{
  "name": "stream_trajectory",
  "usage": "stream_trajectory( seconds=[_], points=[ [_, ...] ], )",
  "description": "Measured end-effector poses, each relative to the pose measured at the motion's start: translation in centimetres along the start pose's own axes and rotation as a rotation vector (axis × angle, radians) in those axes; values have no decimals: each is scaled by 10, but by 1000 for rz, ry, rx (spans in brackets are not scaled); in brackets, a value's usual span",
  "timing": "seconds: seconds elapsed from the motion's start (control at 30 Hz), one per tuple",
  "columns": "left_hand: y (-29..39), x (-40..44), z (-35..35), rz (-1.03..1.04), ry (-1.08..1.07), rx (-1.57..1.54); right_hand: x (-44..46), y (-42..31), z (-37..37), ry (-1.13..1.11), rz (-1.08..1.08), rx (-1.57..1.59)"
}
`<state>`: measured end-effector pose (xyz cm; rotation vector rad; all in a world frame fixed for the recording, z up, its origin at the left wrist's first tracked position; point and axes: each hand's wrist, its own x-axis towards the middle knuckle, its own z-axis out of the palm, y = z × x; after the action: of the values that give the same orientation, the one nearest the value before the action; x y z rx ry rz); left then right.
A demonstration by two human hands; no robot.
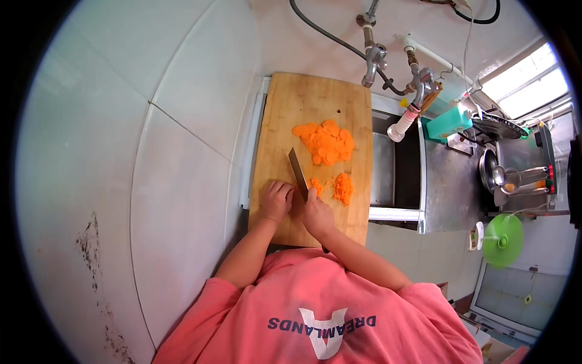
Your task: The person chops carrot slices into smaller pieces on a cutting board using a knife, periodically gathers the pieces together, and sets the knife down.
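A wooden cutting board lies in front of me. My right hand is closed round the handle of a knife, whose blade points up and to the left over the board. Just left of the blade, my left hand rests with its fingers bent together; whatever is under the fingertips is mostly hidden. Beside the blade on its right are some finely chopped carrot bits, and further right sits a small heap of chopped carrot. Sliced carrot rounds are piled above them.
A tiled wall closes off the left side. Right of the board is a sink, with taps above it. Further right are a teal container, a pan and a green fan.
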<state>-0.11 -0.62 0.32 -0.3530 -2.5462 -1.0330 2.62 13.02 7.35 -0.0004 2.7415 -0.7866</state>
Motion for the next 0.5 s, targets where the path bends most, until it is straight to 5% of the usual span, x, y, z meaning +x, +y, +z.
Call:
stream_trajectory(
  seconds=[0.5],
  points=[
    [0,-6,1,-102,4,-63,-12,5,-10,20,-20,-2]
  ],
)
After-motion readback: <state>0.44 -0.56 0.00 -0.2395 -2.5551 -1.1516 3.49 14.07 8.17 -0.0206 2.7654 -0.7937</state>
